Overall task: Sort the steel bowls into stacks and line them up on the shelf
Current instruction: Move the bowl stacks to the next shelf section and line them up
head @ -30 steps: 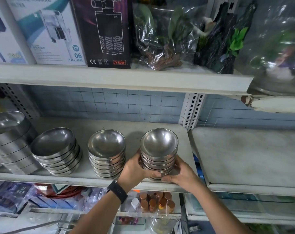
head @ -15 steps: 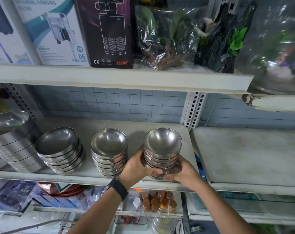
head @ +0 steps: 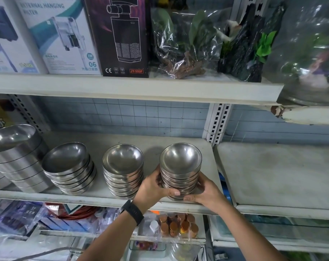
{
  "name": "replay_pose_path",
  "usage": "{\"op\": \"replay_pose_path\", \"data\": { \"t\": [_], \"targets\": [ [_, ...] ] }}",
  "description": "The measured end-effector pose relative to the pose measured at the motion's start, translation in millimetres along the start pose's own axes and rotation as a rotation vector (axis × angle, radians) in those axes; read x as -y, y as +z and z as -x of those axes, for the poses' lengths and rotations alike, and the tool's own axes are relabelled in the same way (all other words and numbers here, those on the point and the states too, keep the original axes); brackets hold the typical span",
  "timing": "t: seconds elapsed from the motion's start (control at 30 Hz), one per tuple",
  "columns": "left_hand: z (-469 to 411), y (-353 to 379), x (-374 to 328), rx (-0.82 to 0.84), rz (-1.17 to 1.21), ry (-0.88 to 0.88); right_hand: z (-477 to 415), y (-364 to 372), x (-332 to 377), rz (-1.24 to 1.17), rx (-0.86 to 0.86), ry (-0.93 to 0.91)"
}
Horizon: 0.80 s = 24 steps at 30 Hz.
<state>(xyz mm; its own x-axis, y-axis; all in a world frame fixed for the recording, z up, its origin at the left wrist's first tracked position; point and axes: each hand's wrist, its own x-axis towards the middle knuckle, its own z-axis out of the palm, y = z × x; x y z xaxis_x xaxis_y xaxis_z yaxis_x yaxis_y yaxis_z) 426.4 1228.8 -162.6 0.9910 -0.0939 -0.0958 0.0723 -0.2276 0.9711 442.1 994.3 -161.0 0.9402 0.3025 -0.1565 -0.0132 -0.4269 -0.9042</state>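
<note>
Left hand (head: 152,187) and right hand (head: 207,192) clasp opposite sides of the upright rightmost stack of round steel bowls (head: 180,171), standing just right of its neighbouring stack (head: 123,171) on the grey shelf (head: 95,191).

At nine o'clock the edge cut the big stack (head: 14,161); near six, the right stack (head: 180,162) had its base hidden.
</note>
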Motion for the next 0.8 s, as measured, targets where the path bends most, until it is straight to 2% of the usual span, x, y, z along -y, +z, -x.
{"op": "replay_pose_path", "data": {
  "t": [0.37, 0.8],
  "targets": [
    [0, -3, 0, -0.021, -0.033, -0.01, -4, -8, -3, 0.008, 0.06, -0.052],
    [4, -1, -9, -0.03, -0.074, 0.03, 3, -6, -7, 0.103, 0.007, -0.037]
  ]
}}
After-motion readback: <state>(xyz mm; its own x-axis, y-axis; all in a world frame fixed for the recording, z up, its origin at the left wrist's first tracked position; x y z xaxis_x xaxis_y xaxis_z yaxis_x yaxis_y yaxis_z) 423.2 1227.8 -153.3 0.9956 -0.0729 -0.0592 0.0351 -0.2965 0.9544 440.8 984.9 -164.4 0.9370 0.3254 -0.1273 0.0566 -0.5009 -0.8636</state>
